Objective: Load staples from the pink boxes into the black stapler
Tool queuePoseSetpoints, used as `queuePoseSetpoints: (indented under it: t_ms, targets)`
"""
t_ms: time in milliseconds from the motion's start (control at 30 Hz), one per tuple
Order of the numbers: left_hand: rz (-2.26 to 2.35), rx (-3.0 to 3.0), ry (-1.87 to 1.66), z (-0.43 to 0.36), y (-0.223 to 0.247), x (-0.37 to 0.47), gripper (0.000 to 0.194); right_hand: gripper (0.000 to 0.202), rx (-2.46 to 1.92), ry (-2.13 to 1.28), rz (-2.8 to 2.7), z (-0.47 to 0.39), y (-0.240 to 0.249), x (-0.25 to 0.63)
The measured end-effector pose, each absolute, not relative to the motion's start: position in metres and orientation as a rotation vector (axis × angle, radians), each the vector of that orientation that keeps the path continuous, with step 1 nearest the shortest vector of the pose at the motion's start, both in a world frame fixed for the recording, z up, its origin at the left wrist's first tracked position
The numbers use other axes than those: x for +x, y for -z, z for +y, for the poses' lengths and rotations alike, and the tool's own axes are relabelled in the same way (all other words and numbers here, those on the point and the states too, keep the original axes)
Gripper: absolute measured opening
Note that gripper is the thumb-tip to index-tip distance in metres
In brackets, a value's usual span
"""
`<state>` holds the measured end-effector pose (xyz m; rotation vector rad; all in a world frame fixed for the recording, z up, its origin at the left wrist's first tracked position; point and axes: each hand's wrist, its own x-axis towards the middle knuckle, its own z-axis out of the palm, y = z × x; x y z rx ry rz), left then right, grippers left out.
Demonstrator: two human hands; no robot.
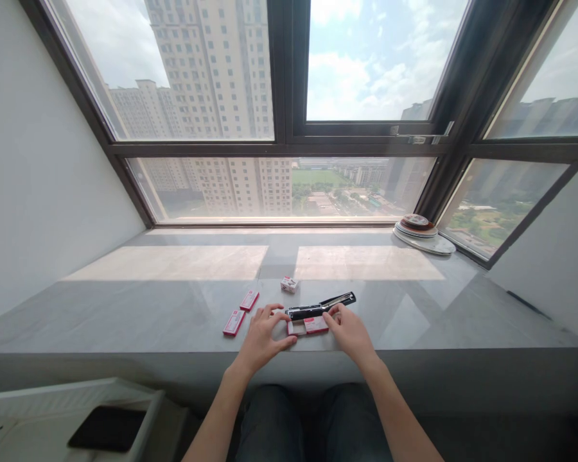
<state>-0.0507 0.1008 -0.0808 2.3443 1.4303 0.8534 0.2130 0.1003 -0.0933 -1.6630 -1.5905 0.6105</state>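
Observation:
A black stapler (304, 312), opened out lengthwise, lies on the grey sill with its top part angled to the right. My left hand (264, 333) is at its left end, thumb and fingers apart around the left side of a red-and-white box. That box (316, 325) lies just in front of the stapler and its left part shows a pale inside. My right hand (347, 330) has its fingers closed at the box's right end, beside the stapler; what they pinch, if anything, is hidden. Two more red-and-white boxes (249, 300) (234, 323) lie to the left.
A small white-and-red box (289, 285) sits behind the stapler. Stacked plates (424, 236) stand in the back right corner by the window. The sill's front edge (414, 351) runs before me. Below left, a dark flat object (108, 428) rests on a white container (38, 420).

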Motion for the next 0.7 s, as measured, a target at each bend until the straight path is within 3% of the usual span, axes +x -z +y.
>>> queuePoseSetpoints:
  t_ms: [100,367,700]
  targets:
    - [1.419,2.355,-0.826,0.1,0.081,-0.05,0.028,0.029,-1.584,-0.578,-1.651,0.105,0.082,0.191]
    - [1.422,2.348,-0.844,0.103,0.085,-0.051,0.029,0.031,-1.422,-0.91,-1.516,0.136,0.095,0.136]
    - [1.467,2.318,-0.839,0.101,0.087,-0.051,0.029,0.01,-1.305,-0.679,-1.988,0.116,0.061,0.137]
